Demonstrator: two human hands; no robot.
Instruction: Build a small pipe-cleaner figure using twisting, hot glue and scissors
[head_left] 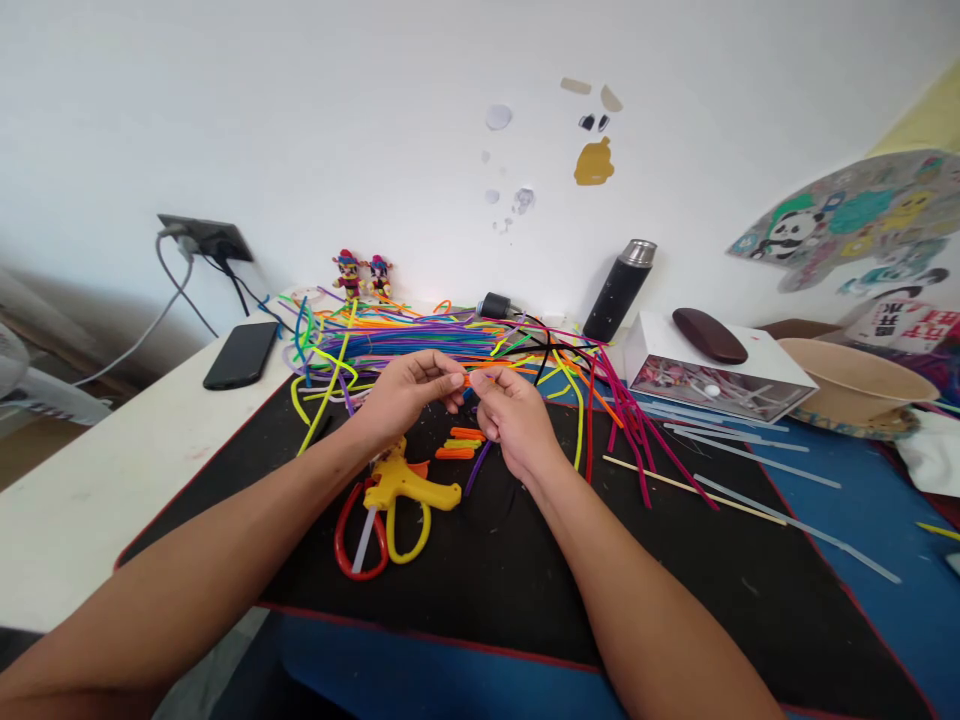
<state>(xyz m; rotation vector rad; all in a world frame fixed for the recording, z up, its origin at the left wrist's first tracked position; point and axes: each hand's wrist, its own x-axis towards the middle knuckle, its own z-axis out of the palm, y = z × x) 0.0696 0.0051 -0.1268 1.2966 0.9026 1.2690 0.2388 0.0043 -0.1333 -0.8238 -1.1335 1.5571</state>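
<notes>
My left hand (411,392) and my right hand (511,413) meet over the black mat (525,560), fingers pinched together. Between the fingertips they hold a short orange pipe cleaner (471,380), with a bit of blue showing under it. A purple pipe cleaner (477,468) trails down from under my right hand. Just below the hands lie short cut pieces (461,443), orange and green. A big heap of coloured pipe cleaners (420,340) spreads behind the hands.
A yellow glue gun (405,484) lies on red-and-yellow scissors (375,535) under my left wrist. A phone (241,354) sits far left, a black flask (619,290) and a white box (712,375) right. Clear glue sticks (750,445) and a wooden skewer (690,488) lie right.
</notes>
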